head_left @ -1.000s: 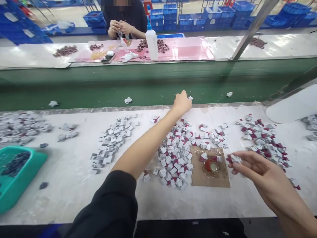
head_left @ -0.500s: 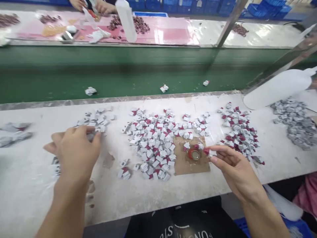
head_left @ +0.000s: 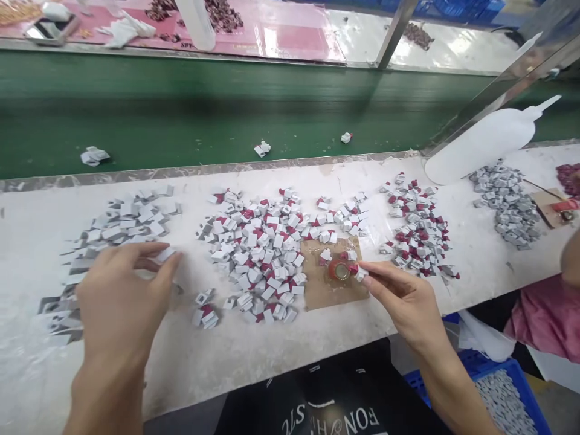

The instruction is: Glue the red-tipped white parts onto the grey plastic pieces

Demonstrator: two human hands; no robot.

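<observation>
In the head view, the left hand (head_left: pixel 122 296) pinches a partly hidden block (head_left: pixel 165 254) over the tabletop (head_left: pixel 244 350), whose left edge is cut off. The right hand (head_left: pixel 403 299) grasps a partly covered red-and-white piece (head_left: pixel 360 273) at the cardboard (head_left: pixel 333 296)'s right edge.

White letters on the black shirt (head_left: pixel 339 368) partly read "FON"; the pink mat (head_left: pixel 290 33) shows "SPT".

Head-worn view, forward and down

Black garment (head_left: pixel 335 380), white lettering (head_left: pixel 366 418); left hand (head_left: pixel 124 293), right hand (head_left: pixel 410 302), forearms (head_left: pixel 446 380) bare.
</observation>
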